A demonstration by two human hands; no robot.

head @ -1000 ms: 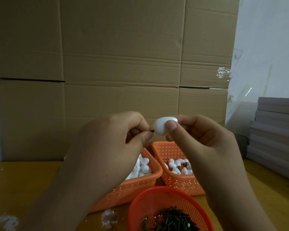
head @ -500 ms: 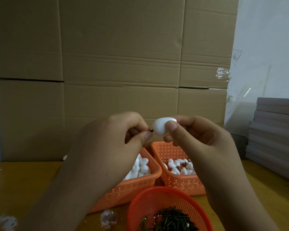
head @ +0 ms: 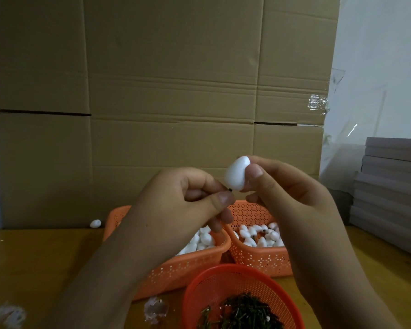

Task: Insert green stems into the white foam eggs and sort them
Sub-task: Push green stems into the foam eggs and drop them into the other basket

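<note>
My right hand (head: 292,198) pinches the white foam egg (head: 237,172) above the orange baskets; left hand (head: 188,205) pinches the thin green stem (head: 230,190) at its tip. Foam's light and dents easily, so I grip the sides gently.

Both forearms rise from lower frame edge, converging above orange baskets (head: 259,257). Left hand (head: 176,205) left of foam egg (head: 237,172), back toward camera, fingers curled; thumb and index tips pinch dark stem end (head: 230,189) right at egg's lower tip. Right hand (head: 287,193) right of egg, palm turned inward; thumb pressed on egg's near side, fingertips behind it, remaining fingers loosely curled below egg.
</note>
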